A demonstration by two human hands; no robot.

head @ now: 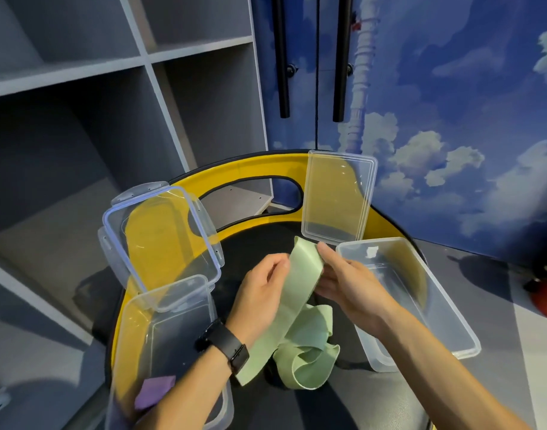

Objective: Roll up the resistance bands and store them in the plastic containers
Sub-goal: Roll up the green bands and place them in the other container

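Note:
A light green resistance band stretches up between both hands, its loose end lying in folds on the black surface below. My left hand, with a black watch on the wrist, pinches the band's left edge near the top. My right hand grips the right edge at the same height. A clear plastic container stands at the left with a purple band inside. A second clear container sits open at the right, holding nothing that I can see.
Two clear lids lean on the yellow rim of the round black seat: a clip-lock lid at the left, a plain lid at the back. Grey shelving stands left, sky-printed cabinet doors behind.

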